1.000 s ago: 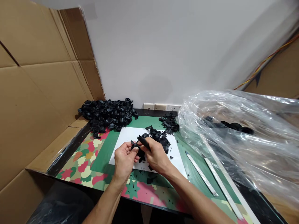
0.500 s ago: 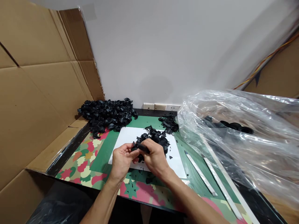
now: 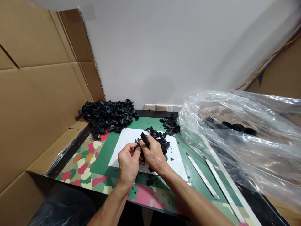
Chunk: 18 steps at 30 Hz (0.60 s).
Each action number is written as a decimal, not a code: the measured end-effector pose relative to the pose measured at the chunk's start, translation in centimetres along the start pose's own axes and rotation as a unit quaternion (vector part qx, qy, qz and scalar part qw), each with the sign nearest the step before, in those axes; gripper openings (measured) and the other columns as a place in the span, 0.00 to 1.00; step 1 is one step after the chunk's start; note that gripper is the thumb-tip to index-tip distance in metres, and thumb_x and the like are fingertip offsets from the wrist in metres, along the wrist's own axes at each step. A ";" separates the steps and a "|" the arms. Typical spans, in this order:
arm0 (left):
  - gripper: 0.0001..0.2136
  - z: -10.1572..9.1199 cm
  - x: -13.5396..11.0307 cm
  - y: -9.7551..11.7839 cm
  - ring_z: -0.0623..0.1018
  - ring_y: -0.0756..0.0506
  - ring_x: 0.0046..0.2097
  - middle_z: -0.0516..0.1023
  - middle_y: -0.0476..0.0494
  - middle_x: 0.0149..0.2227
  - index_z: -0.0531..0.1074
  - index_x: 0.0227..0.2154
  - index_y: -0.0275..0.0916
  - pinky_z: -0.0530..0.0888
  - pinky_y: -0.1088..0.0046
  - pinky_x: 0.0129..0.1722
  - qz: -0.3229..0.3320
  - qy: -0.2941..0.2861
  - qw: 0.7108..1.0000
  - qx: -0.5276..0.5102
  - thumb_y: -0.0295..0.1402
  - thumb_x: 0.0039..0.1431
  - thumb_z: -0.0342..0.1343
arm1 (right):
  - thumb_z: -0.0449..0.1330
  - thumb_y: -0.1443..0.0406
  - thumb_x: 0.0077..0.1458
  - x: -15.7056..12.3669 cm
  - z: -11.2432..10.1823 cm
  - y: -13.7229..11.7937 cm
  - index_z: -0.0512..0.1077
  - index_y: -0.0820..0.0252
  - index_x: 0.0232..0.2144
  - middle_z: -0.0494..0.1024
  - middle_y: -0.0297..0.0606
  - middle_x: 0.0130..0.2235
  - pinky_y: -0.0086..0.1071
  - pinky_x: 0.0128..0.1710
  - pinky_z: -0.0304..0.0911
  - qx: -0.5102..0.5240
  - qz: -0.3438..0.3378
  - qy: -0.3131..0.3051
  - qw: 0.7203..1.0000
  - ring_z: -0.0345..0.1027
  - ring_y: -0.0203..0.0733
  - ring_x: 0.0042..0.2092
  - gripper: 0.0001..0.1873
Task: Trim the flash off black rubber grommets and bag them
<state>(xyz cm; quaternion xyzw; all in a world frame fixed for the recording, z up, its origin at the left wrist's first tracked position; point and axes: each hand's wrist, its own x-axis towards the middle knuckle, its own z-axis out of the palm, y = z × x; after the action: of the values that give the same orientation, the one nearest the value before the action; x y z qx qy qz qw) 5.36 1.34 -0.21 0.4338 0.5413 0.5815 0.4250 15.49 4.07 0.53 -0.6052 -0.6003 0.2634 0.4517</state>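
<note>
Both my hands meet over a white sheet (image 3: 124,141) on the table. My left hand (image 3: 128,163) is closed, its fingertips pinching a small black rubber part (image 3: 138,149). My right hand (image 3: 152,153) is closed round a black-handled tool (image 3: 144,139) whose end sticks up above the fingers and touches the same part. A small heap of black parts (image 3: 162,139) lies on the sheet just behind my right hand.
A big pile of black rubber parts (image 3: 108,114) sits at the back left by cardboard walls (image 3: 35,94). Black scraps (image 3: 170,123) lie at the back centre. A clear plastic bag (image 3: 240,135) with black parts fills the right. Two white strips (image 3: 203,175) lie beside it.
My hands have drawn closer together and shifted slightly. The tool in my right hand has tilted from lying sideways to pointing more upright.
</note>
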 end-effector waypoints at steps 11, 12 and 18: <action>0.18 -1.0 -0.1 0.7 0.74 0.51 0.22 0.74 0.48 0.28 0.75 0.36 0.33 0.72 0.76 0.21 -0.119 -0.056 0.973 -0.187 0.32 0.39 0.68 | 0.53 0.62 0.51 2.9 -4.7 3.8 0.65 0.56 0.23 0.69 0.33 0.21 0.33 0.27 0.57 -0.062 0.013 0.037 0.997 0.63 0.42 0.25 0.08; 0.18 -1.0 0.2 0.7 0.75 0.51 0.23 0.74 0.48 0.28 0.74 0.36 0.32 0.73 0.76 0.21 -0.127 -0.061 0.968 -0.207 0.31 0.40 0.68 | 0.54 0.63 0.51 2.6 -4.5 3.9 0.66 0.57 0.22 0.70 0.34 0.22 0.33 0.29 0.58 -0.063 0.004 0.025 0.998 0.64 0.43 0.26 0.08; 0.10 -1.3 0.6 0.8 0.74 0.51 0.22 0.74 0.46 0.25 0.73 0.32 0.31 0.71 0.78 0.20 -0.196 -0.054 0.944 -0.261 0.25 0.44 0.64 | 0.54 0.65 0.53 0.4 -4.7 3.1 0.74 0.59 0.36 0.73 0.42 0.38 0.37 0.40 0.64 -0.044 -0.053 0.061 0.996 0.69 0.46 0.39 0.10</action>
<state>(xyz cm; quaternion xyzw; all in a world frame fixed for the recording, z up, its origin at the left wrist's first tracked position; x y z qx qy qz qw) 3.90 1.54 0.58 0.2235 0.4208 0.5834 0.6577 21.14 3.78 0.11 -0.6068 -0.6137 0.1757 0.4736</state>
